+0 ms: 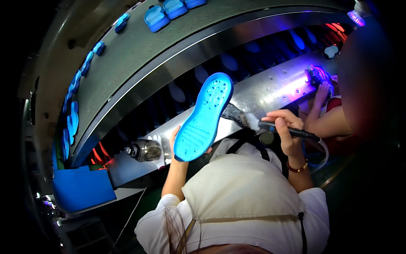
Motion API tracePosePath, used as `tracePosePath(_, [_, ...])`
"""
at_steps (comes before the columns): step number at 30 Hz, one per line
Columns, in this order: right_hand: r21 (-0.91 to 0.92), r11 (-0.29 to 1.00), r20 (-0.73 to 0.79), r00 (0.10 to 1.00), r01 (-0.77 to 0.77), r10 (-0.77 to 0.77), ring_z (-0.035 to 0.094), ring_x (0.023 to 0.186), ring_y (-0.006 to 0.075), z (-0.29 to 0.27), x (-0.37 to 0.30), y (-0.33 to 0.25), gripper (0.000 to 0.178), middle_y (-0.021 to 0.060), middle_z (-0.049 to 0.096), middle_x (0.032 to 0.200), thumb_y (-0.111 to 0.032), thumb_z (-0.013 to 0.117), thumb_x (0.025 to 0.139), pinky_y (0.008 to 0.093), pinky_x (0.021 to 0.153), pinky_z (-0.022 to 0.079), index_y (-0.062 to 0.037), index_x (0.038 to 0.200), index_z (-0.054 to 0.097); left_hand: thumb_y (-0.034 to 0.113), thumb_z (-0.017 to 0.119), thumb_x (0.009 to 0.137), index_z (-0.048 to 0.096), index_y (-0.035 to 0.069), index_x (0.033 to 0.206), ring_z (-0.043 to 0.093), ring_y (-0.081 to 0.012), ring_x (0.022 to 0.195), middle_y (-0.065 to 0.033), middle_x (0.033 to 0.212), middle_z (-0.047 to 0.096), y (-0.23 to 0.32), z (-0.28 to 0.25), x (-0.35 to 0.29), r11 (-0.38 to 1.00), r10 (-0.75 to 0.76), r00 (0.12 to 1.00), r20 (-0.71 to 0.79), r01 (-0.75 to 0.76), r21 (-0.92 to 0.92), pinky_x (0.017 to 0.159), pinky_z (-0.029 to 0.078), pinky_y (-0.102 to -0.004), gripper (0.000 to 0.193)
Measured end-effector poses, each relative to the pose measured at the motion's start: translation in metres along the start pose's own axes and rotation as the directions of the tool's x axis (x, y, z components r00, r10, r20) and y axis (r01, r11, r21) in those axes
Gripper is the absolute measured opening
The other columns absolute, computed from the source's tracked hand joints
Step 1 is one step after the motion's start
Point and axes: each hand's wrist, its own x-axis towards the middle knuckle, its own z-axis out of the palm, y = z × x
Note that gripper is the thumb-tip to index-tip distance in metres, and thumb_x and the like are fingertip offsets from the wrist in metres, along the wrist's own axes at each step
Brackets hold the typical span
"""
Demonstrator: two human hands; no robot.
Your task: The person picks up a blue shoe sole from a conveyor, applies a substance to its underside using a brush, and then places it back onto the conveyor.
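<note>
Good brushing here likely called for a steady blue sole (203,122), its hollow face kept toward the eyes, and light, even strokes led along the rim without pooling. The sole was held up, in view crossing the near edge of the metal ledge (251,89). The left hand (174,139) was clamped on its lower end, a fingertip showing at either side (the palm was hidden behind). The right hand (289,129), raised with wrist bent inward, had thumb and fingers closed on the corded brush (272,126), whose pale bristles pointed leftward at the sole, apart from it.
</note>
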Motion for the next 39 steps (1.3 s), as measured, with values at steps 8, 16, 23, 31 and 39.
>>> tracePosePath(8, [-0.467,0.852,0.148,0.971,0.236,-0.188,0.044,0.105,0.0312,0.037,0.013,0.038,0.044,0.0182,0.050,0.111,-0.004,0.050,0.072,0.0383,0.091,0.032,0.0016,0.116,0.046,0.049,0.033,0.081,0.033,0.007,0.128,0.045,-0.0386,0.108,-0.0189,0.125,0.040,-0.014,-0.025,-0.015,1.000,-0.017,0.972,0.232,0.019,-0.010,0.078,0.043,-0.0547,0.064])
tracePosePath(16, [-0.381,0.892,0.154,0.968,0.244,-0.199,0.047,0.098,0.0294,0.048,0.017,0.052,0.056,0.0161,0.055,0.101,-0.001,0.045,0.067,0.0412,0.089,0.032,-0.0040,0.123,0.043,0.052,0.032,0.078,0.034,0.008,0.128,0.048,-0.0407,0.103,-0.0170,0.124,0.042,-0.014,-0.016,-0.021,0.993,-0.107,0.992,0.067,0.103,0.058,0.069,0.044,-0.0607,0.067])
tracePosePath(23, [-0.452,0.845,0.205,0.955,0.287,-0.214,0.046,0.101,0.0302,0.046,0.015,0.051,0.061,0.0146,0.055,0.106,0.000,0.047,0.065,0.0420,0.089,0.033,-0.0069,0.125,0.040,0.052,0.033,0.079,0.030,0.011,0.131,0.043,-0.0445,0.107,-0.0182,0.129,0.035,-0.011,-0.019,-0.022,0.990,-0.140,0.990,0.010,0.140,0.009,0.064,0.039,-0.0682,0.067])
tracePosePath(31, [-0.570,0.745,0.273,0.935,0.348,-0.228,0.047,0.103,0.0315,0.047,0.016,0.048,0.066,0.0115,0.055,0.110,0.004,0.051,0.063,0.0490,0.090,0.033,-0.0130,0.126,0.041,0.050,0.033,0.080,0.028,0.012,0.132,0.039,-0.0462,0.110,-0.0188,0.132,0.030,-0.008,-0.027,-0.026,0.987,-0.162,0.982,0.098,0.161,0.019,0.067,0.035,-0.0713,0.064])
tracePosePath(39, [-0.674,0.602,0.417,0.893,0.428,-0.168,0.045,0.107,0.0299,0.047,0.013,0.055,0.067,0.0105,0.053,0.113,0.001,0.055,0.064,0.0560,0.091,0.030,-0.0202,0.126,0.041,0.048,0.033,0.080,0.030,0.011,0.131,0.040,-0.0461,0.109,-0.0189,0.132,0.031,-0.012,-0.031,-0.034,0.984,-0.157,0.988,0.004,0.157,-0.087,0.067,0.035,-0.0715,0.063])
